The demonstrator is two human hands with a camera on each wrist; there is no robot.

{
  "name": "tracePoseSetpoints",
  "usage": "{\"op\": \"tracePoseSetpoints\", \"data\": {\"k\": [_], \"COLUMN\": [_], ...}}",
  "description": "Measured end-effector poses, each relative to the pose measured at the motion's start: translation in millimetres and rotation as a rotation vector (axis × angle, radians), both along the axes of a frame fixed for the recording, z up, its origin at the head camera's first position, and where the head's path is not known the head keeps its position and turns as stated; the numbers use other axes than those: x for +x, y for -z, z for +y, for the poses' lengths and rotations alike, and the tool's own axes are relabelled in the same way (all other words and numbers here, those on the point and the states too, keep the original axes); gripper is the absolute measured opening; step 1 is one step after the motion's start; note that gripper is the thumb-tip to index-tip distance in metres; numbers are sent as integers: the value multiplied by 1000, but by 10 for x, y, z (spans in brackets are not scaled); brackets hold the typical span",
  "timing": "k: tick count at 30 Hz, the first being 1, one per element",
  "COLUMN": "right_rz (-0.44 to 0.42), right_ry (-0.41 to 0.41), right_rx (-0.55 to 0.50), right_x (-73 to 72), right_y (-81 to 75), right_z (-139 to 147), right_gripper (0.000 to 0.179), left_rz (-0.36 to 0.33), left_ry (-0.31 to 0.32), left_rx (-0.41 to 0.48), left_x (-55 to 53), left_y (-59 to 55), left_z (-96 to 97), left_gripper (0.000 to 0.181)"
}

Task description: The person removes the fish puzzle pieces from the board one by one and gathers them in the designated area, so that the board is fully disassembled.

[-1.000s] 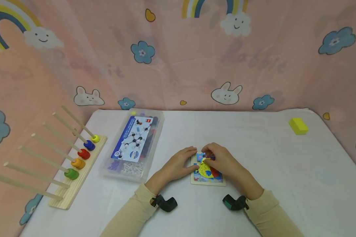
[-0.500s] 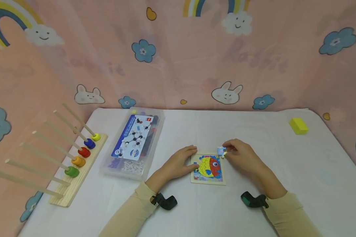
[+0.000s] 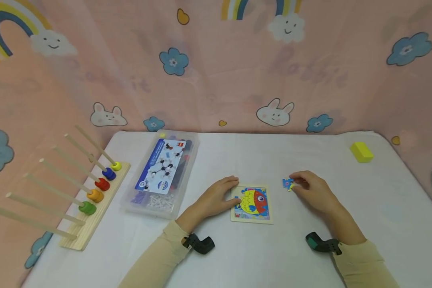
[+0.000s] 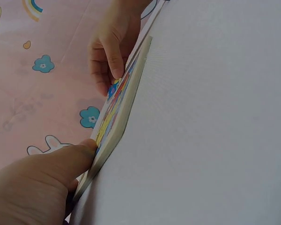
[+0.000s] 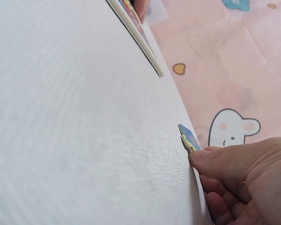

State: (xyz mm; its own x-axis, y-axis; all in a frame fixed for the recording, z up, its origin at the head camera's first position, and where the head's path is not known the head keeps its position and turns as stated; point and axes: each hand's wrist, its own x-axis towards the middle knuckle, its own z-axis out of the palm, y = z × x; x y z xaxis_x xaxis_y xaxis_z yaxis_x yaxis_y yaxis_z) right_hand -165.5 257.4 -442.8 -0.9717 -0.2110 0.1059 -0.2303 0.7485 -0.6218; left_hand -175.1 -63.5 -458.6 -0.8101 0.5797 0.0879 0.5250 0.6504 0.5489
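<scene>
A wooden-framed fish jigsaw puzzle [image 3: 253, 203] lies flat on the white table. My left hand [image 3: 217, 198] holds its left side, thumb on the picture and fingers at the edge; the left wrist view shows the thumb [image 4: 79, 154] over the frame. To the right of the puzzle, my right hand [image 3: 315, 191] pinches a small blue and yellow puzzle piece [image 3: 287, 183] between thumb and fingers. In the right wrist view that piece [image 5: 189, 138] sticks out past the thumb tip, close to the tabletop. Part of the piece is hidden by the fingers.
A clear plastic case [image 3: 162, 176] with a molecule-picture label stands left of the puzzle. Farther left is a wooden peg rack [image 3: 79, 236] with coloured rings on several pegs. A yellow block [image 3: 361, 152] sits at the back right. A patterned pink cloth [image 3: 216, 80] hangs behind the table.
My right hand has lifted the blue and yellow piece off the puzzle's top and carried it right, over the table. The fish picture is now more exposed. My left hand has stayed in place.
</scene>
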Motion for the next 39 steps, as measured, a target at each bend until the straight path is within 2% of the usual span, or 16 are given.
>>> {"op": "tracePoseSetpoints", "data": {"k": [5, 18, 30, 39], "right_rz": [30, 2, -3, -53], "right_ry": [1, 15, 46, -2], "right_rx": [-9, -32, -67, -93], "right_x": [-13, -4, 18, 57], "right_y": [45, 54, 24, -74], "right_z": [42, 23, -17, -91], "right_gripper": [31, 33, 46, 52], "left_rz": [3, -6, 2, 5], "left_ry": [1, -5, -2, 2], "left_rx": [6, -7, 0, -10], "left_x": [3, 9, 14, 7], "left_y": [-17, -37, -19, 0], "left_z": [25, 5, 1, 4], "left_gripper": [60, 61, 60, 60]}}
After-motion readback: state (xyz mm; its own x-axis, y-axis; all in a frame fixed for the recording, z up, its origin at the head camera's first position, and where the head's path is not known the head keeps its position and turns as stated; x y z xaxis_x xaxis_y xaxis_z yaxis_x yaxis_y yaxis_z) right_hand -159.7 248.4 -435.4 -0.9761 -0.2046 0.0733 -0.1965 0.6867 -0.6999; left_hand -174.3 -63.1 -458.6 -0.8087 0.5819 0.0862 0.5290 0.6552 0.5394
